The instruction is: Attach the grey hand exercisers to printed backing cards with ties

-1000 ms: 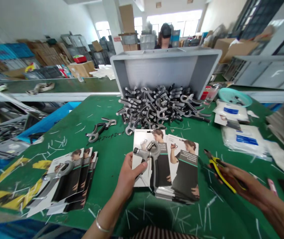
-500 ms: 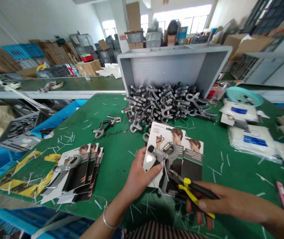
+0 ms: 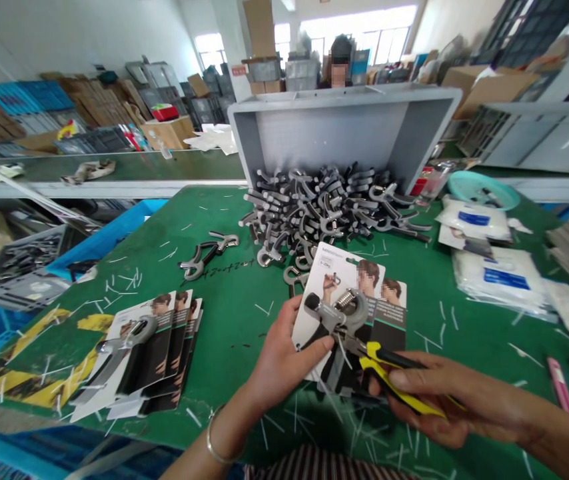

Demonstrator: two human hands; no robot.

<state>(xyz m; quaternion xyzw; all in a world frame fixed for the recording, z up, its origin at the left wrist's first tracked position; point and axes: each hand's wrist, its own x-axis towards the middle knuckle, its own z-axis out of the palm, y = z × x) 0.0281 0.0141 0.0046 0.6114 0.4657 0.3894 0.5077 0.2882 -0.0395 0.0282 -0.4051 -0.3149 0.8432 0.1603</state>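
My left hand (image 3: 287, 357) holds a printed card (image 3: 332, 267) by its left side, thumb on top. A grey hand grip (image 3: 337, 313) with a metal spring lies on that card, and a thin white tie sticks up from it. In my right hand (image 3: 429, 393) are pliers (image 3: 389, 373) with yellow and black handles; their jaws are at the tie beside the grip. A second card (image 3: 389, 320) lies partly under the held one. At the left is a fanned stack of cards (image 3: 159, 347) with a grey grip on top.
A tipped grey crate (image 3: 324, 137) stands at the back, a pile of hand grips (image 3: 324, 210) before it. Two loose grips (image 3: 209, 253) lie left of centre. At right are white bags (image 3: 504, 280), a teal plate (image 3: 484, 189) and a pink pen (image 3: 560, 385). A person (image 3: 339, 63) is behind the crate.
The held card has tilted and shifted slightly right. The fingers of my right hand have closed further round the plier handles. The whole view has shifted a little.
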